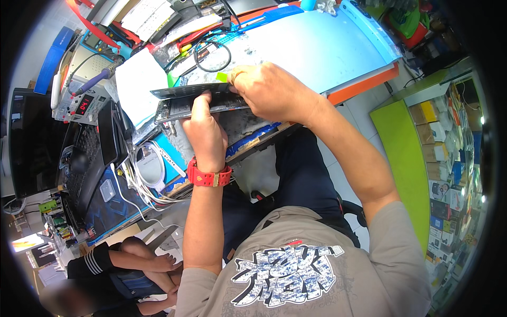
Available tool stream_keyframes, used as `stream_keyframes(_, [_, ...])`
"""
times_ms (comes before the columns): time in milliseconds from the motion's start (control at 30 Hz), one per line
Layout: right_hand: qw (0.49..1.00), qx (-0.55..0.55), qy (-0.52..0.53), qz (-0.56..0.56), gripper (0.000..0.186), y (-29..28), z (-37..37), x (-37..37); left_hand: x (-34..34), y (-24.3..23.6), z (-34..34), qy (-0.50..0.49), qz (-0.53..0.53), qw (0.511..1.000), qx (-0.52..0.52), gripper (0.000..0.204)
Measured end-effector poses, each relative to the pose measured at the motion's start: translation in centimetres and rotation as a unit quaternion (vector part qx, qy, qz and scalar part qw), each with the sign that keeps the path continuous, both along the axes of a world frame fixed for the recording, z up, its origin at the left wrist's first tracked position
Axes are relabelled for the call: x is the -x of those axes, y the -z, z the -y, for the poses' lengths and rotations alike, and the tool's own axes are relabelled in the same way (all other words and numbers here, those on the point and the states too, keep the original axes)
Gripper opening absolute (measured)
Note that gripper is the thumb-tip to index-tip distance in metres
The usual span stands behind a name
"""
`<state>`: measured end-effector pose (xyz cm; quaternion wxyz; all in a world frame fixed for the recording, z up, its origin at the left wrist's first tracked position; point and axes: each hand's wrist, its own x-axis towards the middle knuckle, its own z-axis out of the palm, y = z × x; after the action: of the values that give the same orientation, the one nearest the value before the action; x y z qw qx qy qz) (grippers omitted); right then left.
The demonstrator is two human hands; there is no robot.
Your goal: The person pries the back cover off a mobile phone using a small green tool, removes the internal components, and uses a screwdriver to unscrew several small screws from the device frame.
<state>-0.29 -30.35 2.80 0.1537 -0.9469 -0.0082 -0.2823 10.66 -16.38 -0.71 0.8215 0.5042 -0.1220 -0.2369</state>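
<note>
An opened flat black device fills the space between my hands, with a thin dark panel [171,91] raised over its lower body [172,111]. My left hand [205,127], below a red wristwatch [208,173], grips the device from the near side, its thumb between the two parts. At the right end, my right hand [272,92] has its fingers bent round the raised panel; some fingertips are hidden. A small yellow-green piece [221,77] shows just beside those fingers. Both parts are held tilted over the front of the cluttered workbench.
A blue mat [311,47], looped black cable [212,67], white paper [140,84], soldering iron [95,78] and instrument [76,111] lie around. A monitor [34,142] and white cables [158,190] are left. A seated person [121,280] is lower left; a glass counter [443,174] stands right.
</note>
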Motion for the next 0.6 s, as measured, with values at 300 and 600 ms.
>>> stream_keyframes(300, [0.997,-0.072,0.029,-0.013,0.018,-0.4,0.3,0.5,0.0,-0.7,0.0,0.011,-0.050,0.998,0.029,0.017])
stream_keyframes(600, [0.999,-0.024,0.044,0.001,0.021,1.3,1.3,2.5,-0.2,-0.5,-0.1,0.014,-0.036,0.999,0.012,0.016])
